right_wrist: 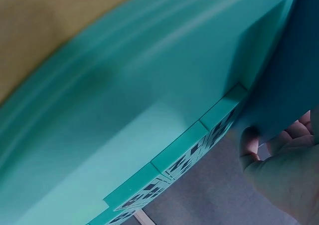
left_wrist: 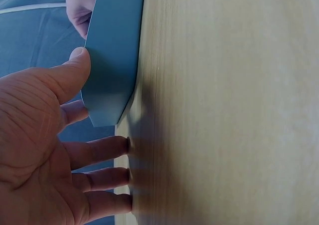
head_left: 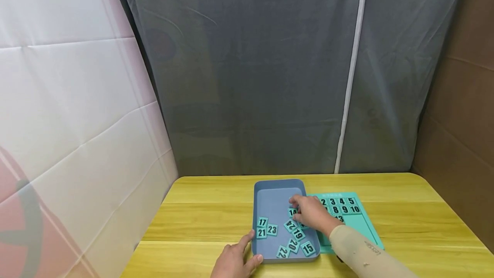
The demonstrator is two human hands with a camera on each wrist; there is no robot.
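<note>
A blue-grey tray (head_left: 272, 197) holds several teal number tiles, among them 17 (head_left: 262, 222), 23 (head_left: 272, 230) and 15 (head_left: 308, 249). My left hand (head_left: 234, 259) touches the tray's near left corner, thumb at the front rim and forefinger along the side. Its other fingers extend down toward the table in the left wrist view. Over the tray's right side, my right hand (head_left: 313, 213) reaches in with thumb and forefinger apart around tile 14 (head_left: 292, 212). The tray wall (right_wrist: 286, 70) hides part of that hand in the right wrist view.
A teal number board (head_left: 362, 222) lies right of the tray, partly behind its wall and my right forearm. Tiles such as 5 (head_left: 350, 201) and 10 (head_left: 355, 209) sit in its upper rows. A grey curtain (head_left: 251, 76) hangs behind the wooden table (head_left: 193, 218).
</note>
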